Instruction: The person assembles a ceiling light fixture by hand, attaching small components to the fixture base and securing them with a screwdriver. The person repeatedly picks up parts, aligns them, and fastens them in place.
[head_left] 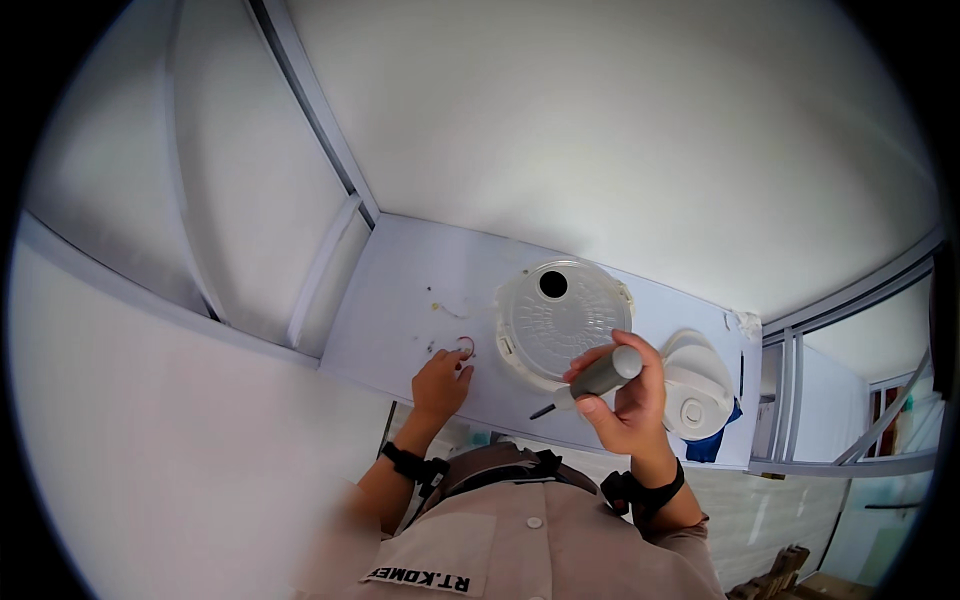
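Note:
My right hand is wrapped round the grey handle of a screwdriver. Its dark shaft slants down to the left, over the table's near part. Beside it lies a round white plastic housing with ridges and a dark round hole near its far left edge. My left hand reaches down to the tabletop left of the housing, thumb and fingers slightly apart. Its fingertips are by a small piece with a red wire and some tiny dark parts. Whether they touch any of these I cannot tell.
A white table stands against a pale wall. At its right lies a white plastic cover with an oval button-like part, over a blue cloth or bag. Another small piece with a thin wire lies farther back on the left.

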